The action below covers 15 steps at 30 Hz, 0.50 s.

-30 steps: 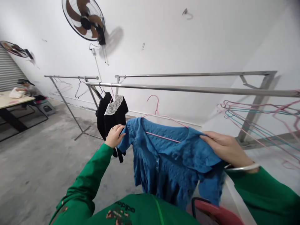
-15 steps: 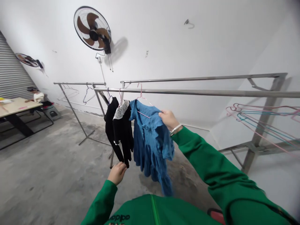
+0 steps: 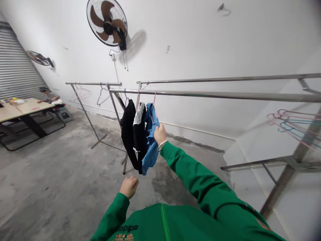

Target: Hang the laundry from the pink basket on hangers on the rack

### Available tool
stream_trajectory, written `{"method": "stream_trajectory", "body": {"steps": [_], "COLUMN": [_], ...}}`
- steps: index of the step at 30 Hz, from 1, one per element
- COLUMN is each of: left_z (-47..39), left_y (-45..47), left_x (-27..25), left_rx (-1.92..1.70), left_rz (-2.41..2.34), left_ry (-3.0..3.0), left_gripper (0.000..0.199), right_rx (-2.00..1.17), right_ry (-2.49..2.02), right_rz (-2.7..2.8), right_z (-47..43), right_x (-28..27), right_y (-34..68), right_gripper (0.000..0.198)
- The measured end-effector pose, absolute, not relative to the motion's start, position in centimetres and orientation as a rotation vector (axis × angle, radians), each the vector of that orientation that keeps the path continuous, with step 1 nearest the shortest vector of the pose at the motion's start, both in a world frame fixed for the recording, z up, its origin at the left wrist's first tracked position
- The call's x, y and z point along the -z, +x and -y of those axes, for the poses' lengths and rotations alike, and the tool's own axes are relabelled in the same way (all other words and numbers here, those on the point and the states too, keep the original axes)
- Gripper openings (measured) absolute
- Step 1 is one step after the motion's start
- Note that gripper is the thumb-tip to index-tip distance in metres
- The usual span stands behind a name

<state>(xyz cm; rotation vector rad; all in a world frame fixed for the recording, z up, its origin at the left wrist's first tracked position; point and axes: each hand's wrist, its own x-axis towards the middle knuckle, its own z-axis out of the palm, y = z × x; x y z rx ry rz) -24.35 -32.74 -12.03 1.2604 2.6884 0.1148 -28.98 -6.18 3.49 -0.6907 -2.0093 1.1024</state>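
Observation:
A blue shirt with ruffled trim hangs from a pink hanger on the metal rail. It is turned nearly edge-on to me. My right hand pinches its near shoulder, where the hanger's end is hidden by the fingers. Close beside it hang a black garment with a white lace collar and, farther left, another black garment on a dark hanger. My left hand is in the air below the clothes, apart from them, with its fingers curled and nothing visible in them.
The clothes rail runs off to the right, with a second rail behind it. Several pink and teal hangers hang at the right. Another rack holds bare hangers. A person sits by a table at the far left.
My right hand has moved left, swinging the blue shirt from facing me to edge-on against the black garments. My left hand has come away from the black garment's lower end. The view has shifted.

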Motion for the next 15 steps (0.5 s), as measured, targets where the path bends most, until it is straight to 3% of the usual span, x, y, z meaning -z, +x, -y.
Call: {"method": "stream_trajectory", "body": {"steps": [4, 8, 11, 15], "left_z": [31.8, 30.1, 28.1, 24.1], "left_y": [-23.6, -22.9, -22.2, -20.4], "left_x": [11.9, 12.5, 12.8, 13.4], "left_rx": [-0.058, 0.002, 0.092, 0.285], "left_rz": [-2.578, -2.425, -2.267, -2.009], "left_ry": [1.27, 1.347, 1.443, 1.601], "left_gripper": [0.032, 0.027, 0.026, 0.031], "right_rx": [-1.062, -0.922, -1.035, -1.123], "right_ry": [-0.44, -0.184, -0.282, -0.727], "right_rz": [2.12, 2.385, 2.643, 2.384], "right_z": [7.8, 8.3, 7.2, 5.3], "right_x": [-0.6, 6.6, 13.2, 19.3], "right_y": [-27.8, -22.4, -15.1, -1.9], "right_gripper": [0.03, 0.036, 0.017, 0.023]}}
